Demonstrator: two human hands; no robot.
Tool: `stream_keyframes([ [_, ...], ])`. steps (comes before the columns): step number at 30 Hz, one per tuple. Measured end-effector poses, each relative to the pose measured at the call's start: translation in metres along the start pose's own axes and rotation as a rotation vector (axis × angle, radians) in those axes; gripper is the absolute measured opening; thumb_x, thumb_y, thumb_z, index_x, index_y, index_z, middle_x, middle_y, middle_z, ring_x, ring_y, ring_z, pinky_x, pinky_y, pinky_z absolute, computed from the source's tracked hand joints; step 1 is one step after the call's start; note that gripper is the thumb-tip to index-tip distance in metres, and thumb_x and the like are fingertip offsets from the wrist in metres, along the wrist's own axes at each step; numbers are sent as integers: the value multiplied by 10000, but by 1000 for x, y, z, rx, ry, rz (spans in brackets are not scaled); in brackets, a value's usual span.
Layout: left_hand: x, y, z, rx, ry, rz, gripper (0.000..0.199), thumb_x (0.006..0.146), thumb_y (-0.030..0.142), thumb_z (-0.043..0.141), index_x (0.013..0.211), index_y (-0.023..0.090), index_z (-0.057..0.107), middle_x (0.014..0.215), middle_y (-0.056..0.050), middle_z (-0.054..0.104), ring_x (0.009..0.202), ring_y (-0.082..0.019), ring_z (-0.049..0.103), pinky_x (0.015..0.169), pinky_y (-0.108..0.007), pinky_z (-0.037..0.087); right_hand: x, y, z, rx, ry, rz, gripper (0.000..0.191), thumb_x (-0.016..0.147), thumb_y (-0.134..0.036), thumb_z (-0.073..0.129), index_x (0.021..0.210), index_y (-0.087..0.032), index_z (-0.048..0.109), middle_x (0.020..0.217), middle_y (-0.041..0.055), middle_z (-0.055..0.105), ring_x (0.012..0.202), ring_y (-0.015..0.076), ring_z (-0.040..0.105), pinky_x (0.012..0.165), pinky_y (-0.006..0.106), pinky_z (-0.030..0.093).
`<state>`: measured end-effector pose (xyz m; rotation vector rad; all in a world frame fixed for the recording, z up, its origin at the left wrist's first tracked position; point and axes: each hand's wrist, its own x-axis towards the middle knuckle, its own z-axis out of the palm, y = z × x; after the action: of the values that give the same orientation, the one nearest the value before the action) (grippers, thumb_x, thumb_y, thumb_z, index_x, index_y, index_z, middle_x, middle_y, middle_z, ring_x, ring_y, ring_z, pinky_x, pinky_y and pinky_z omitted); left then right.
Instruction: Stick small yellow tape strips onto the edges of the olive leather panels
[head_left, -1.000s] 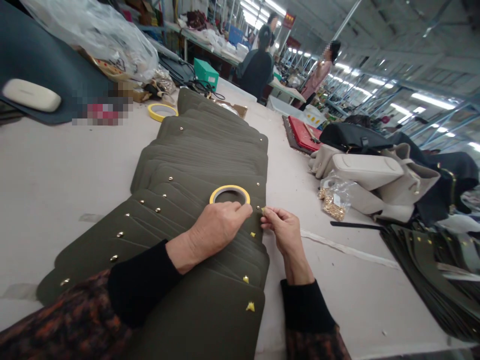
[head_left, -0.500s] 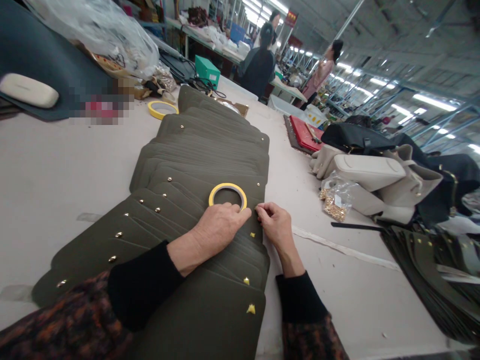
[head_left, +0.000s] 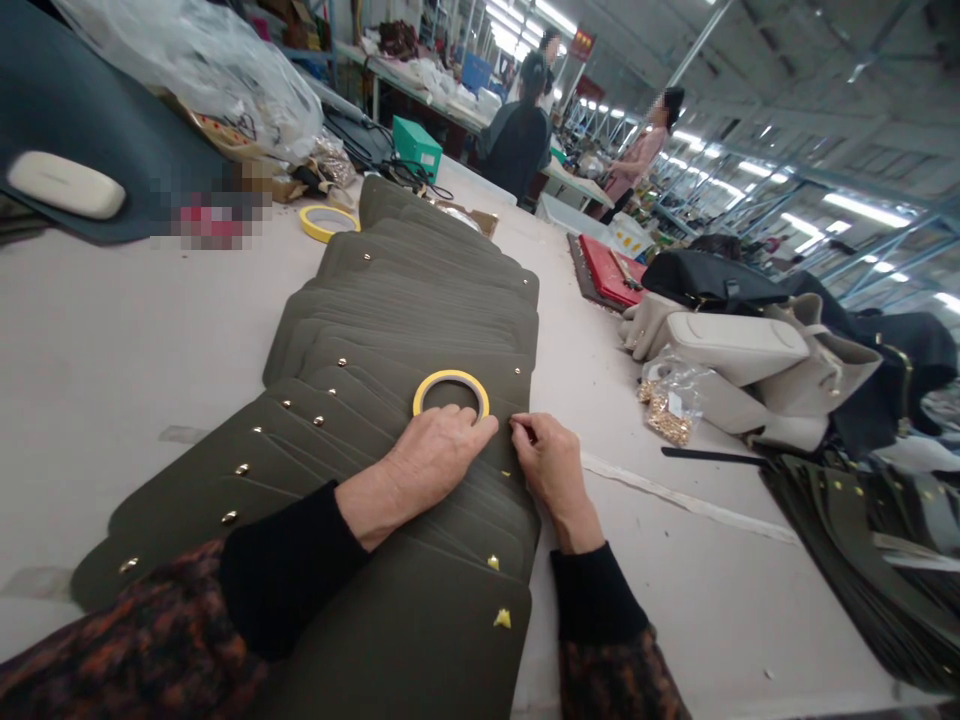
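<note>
Factory hall, long pale bench. Olive panels lie overlapped in a fanned row along it, gold studs set near their edges. The left hand rests flat on the panels, grip open, just below a yellow tape roll lying on the stack. The right hand has shifted inward since the last view: its fingertips now meet the panels' right edge in a narrow pinch. Whether anything is held cannot be told. Farther right, a clear bag of gold hardware lies beside beige handbags. A co-worker stands down the hall.
</note>
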<state>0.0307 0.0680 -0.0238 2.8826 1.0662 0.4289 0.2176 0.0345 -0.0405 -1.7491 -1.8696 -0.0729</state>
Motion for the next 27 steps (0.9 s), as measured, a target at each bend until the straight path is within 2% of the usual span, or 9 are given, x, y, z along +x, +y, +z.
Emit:
stream_keyframes([
  [4,1,1,1,-15,0,18,132,931,180,423,929,179,555,787,-50,592,720,-205,579,634,-316,463,11,-2,4,78,-65,251,170,788,-239,558,767,-204,724,730,37,737,656,180,670,658,292,502],
  [6,1,1,0,-18,20,36,137,934,184,416,926,179,553,793,-50,591,736,-206,572,652,-319,463,13,-3,5,103,-72,318,181,780,-255,562,824,-200,729,701,24,728,631,171,658,639,283,496],
  [9,-1,-1,-4,-48,57,64,179,953,196,374,921,174,549,835,-53,595,793,-202,568,701,-317,469,9,-4,0,92,-71,289,240,799,-267,555,960,-187,714,732,27,722,644,165,645,657,286,485],
  [12,-2,-4,-7,-110,89,86,226,974,215,332,920,169,546,855,-46,598,813,-182,574,726,-298,474,1,-4,-10,70,-158,239,174,800,-272,573,842,-204,727,739,28,716,656,166,638,644,278,470],
  [16,-4,-8,-6,-192,147,95,207,978,235,357,956,180,555,818,-15,613,782,-137,603,714,-241,481,-9,-3,-26,158,-377,187,174,800,-240,573,732,-222,732,697,9,717,626,159,638,572,254,453],
  [18,-4,-9,-5,-250,192,105,191,976,251,382,1014,190,560,850,-13,646,814,-130,629,738,-233,496,-12,-5,-32,216,-309,211,159,803,-254,583,788,-209,735,738,20,726,654,166,646,612,269,482],
  [21,-5,-10,-6,-332,236,127,262,962,259,434,1208,213,511,981,-21,691,899,-136,661,806,-246,519,-15,-13,-36,382,-84,216,190,830,-280,582,929,-184,713,854,50,733,749,179,663,708,305,524],
  [24,-6,-10,-6,-348,220,132,479,947,259,475,1404,222,333,1121,-41,683,956,-148,672,834,-256,531,-15,-27,-38,500,-34,76,178,852,-244,572,980,-197,687,908,49,724,783,165,661,727,297,533],
  [27,-6,-10,-6,-334,210,121,517,937,269,501,1412,190,311,1169,-74,667,954,-160,682,813,-249,539,-13,-37,-38,435,11,-92,166,859,-183,559,981,-203,668,922,50,708,789,152,647,740,290,525],
])
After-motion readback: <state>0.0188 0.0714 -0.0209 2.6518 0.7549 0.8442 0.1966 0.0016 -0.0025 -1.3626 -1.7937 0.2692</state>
